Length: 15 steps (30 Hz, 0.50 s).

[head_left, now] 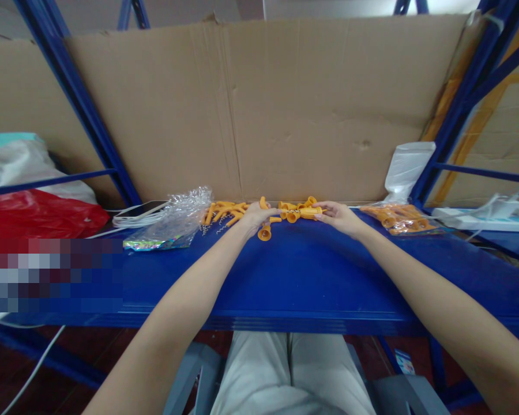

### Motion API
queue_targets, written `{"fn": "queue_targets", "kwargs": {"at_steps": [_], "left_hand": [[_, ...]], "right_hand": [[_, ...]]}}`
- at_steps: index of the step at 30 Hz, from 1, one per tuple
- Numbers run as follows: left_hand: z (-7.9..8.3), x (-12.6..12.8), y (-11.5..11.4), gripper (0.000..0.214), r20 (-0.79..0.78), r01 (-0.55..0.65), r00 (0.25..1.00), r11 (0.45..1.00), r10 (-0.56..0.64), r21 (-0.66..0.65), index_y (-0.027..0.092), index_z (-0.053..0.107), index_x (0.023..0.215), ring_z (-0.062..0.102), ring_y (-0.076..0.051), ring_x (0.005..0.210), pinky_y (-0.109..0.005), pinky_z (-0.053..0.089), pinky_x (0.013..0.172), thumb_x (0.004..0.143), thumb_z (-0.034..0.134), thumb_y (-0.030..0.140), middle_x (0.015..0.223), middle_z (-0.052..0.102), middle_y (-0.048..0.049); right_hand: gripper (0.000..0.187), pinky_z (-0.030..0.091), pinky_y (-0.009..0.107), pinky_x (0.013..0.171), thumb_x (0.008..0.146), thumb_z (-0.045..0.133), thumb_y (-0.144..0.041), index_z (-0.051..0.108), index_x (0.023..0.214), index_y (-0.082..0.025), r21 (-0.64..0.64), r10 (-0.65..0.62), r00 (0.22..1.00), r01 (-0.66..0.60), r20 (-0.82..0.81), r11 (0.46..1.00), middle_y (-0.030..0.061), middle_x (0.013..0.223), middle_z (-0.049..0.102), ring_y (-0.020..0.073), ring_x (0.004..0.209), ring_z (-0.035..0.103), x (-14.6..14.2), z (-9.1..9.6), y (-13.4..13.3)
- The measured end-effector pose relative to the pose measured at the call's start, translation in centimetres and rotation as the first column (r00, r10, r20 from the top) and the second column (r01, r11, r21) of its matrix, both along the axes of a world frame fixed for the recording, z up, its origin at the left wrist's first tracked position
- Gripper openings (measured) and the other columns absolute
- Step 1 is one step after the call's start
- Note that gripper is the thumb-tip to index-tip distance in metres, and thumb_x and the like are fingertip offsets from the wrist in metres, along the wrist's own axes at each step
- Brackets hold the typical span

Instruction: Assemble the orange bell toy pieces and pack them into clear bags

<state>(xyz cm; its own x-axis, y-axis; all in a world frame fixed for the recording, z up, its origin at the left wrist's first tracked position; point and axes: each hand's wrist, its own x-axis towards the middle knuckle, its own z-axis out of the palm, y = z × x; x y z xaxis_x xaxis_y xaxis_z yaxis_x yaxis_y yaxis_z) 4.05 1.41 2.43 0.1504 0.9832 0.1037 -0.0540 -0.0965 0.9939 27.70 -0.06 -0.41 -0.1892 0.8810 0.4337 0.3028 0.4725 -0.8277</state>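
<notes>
My left hand (255, 217) is closed around an orange corkscrew handle (263, 203), whose curved end stands above the fingers. Just below that hand an orange bell-shaped corkscrew body (264, 233) shows its round opening. Several more corkscrew bodies (291, 216) lie between my hands at the back of the blue shelf. My right hand (338, 218) pinches the narrow right end of another orange corkscrew body (311, 213). Left of my left hand is a pile of orange handles with metal spirals (225, 212). My fingers partly hide the held pieces.
A blue shelf (311, 282) lies before me, with a cardboard panel (303, 115) behind it. Crumpled clear plastic bags (168, 222) and white cables (140, 219) are at left. A bag of orange parts (398, 219) and a white power strip (493, 220) are at right.
</notes>
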Motion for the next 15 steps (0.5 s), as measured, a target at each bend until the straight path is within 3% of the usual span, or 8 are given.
{"fn": "queue_targets", "kwargs": {"at_steps": [11,15], "left_hand": [[0.2,1.3,-1.4,0.038,-0.075,-0.03,0.997,1.0,0.03,0.001,0.018,0.042,0.066,0.033,-0.001,0.036,-0.017,0.023,0.039,0.057,0.078,0.008,0.043,0.036,0.0122],[0.0,1.4,-1.2,0.037,-0.058,-0.045,0.997,0.999,0.045,-0.006,0.017,0.045,0.071,0.037,-0.002,0.039,-0.016,0.024,0.04,0.057,0.078,0.008,0.045,0.035,0.012]], "right_hand": [[0.045,0.048,0.042,0.094,0.066,0.074,-0.034,0.063,0.104,-0.015,0.054,0.036,0.999,-0.035,-0.005,0.998,0.0114,0.114,0.065,0.0223,0.098,0.065,-1.7,0.5,-0.9],[0.044,0.05,0.043,0.091,0.065,0.074,-0.038,0.064,0.102,-0.015,0.039,0.017,1.0,-0.017,-0.008,0.999,0.0106,0.106,0.068,0.0229,0.093,0.067,-2.0,0.2,-0.8]]}}
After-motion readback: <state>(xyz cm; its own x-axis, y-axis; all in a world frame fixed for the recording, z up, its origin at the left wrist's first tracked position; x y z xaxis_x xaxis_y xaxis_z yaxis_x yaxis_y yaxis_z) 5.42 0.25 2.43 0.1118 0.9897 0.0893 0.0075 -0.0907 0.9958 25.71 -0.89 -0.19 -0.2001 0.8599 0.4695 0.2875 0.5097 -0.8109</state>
